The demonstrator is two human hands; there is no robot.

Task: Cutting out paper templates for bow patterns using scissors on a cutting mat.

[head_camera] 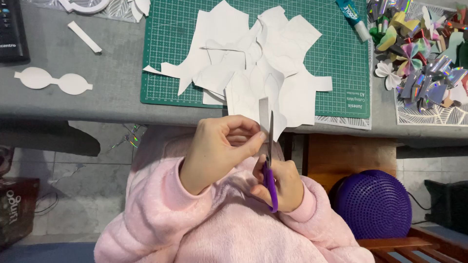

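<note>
My left hand (222, 146) pinches the near edge of a white paper sheet (253, 100) that hangs over the table's front edge. My right hand (280, 182) grips purple-handled scissors (269, 170), blades pointing up into that paper beside my left fingers. Both arms wear pink fleece sleeves. More white paper offcuts (229, 46) are piled on a green cutting mat (165, 39).
A grey table (73, 104) carries a white bow-shaped cutout (53, 80), a paper strip (84, 36), a glue tube (353, 17) and a heap of shiny holographic bows (421, 53) on the right. Below right sits a purple studded ball (373, 204); a dark box (14, 207) stands at left.
</note>
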